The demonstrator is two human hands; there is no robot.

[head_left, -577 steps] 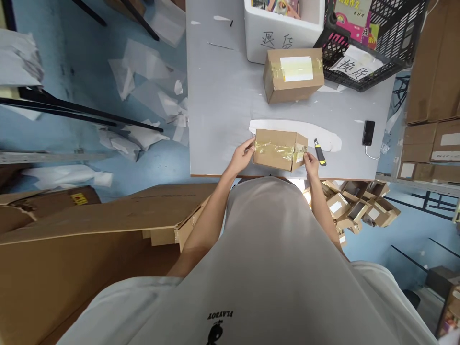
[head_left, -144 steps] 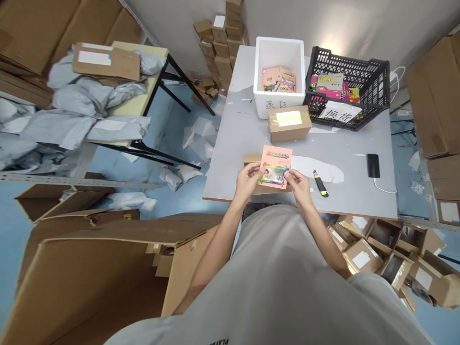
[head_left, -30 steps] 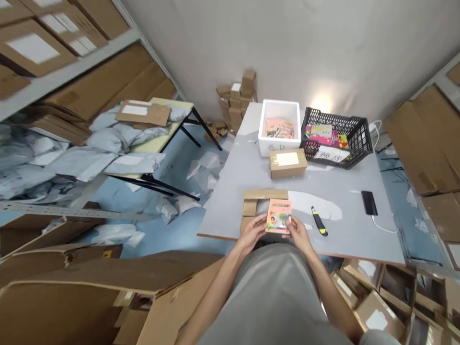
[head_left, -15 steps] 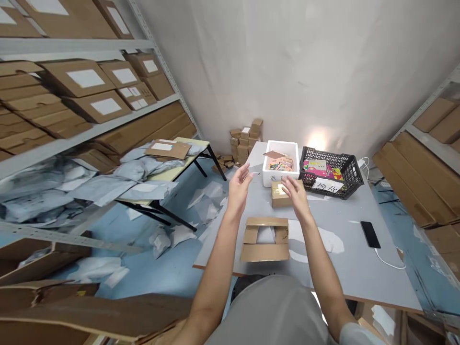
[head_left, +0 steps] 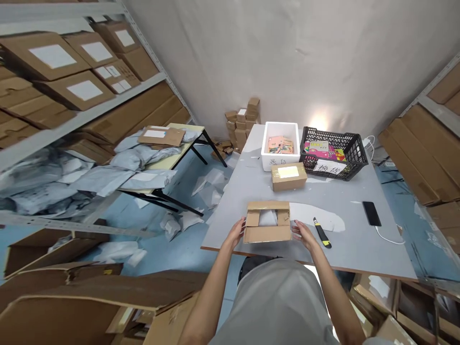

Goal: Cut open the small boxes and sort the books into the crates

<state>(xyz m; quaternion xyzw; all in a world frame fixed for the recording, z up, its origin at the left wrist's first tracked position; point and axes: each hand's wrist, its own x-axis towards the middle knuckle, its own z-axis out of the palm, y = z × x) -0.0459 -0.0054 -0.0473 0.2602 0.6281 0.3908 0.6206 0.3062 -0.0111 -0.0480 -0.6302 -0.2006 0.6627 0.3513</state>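
An open cardboard box [head_left: 268, 234] lies near the front edge of the grey table, its flaps folded outward around a pale interior. My left hand [head_left: 236, 231] is at the box's left side, fingers stretched and at its edge. On the other side my right hand [head_left: 302, 233] has its fingers spread beside the right edge; whether they touch it I cannot tell. A black and yellow utility knife [head_left: 322, 233] rests just right of my right hand. Behind the open box sits a closed, taped cardboard box [head_left: 289, 177] with a white label.
A white foam bin [head_left: 281, 162] holding colourful cards or booklets stands at the back, beside a black plastic crate [head_left: 354, 160] with printed packets. A phone [head_left: 371, 213] on a cable lies at right. Shelves of cartons and a side table [head_left: 165, 164] with grey parcels are at left.
Both hands have come down from beside the white bin to the sides of the open box. The flat brownish piece above the bin's contents has dropped in. The utility knife is now uncovered.
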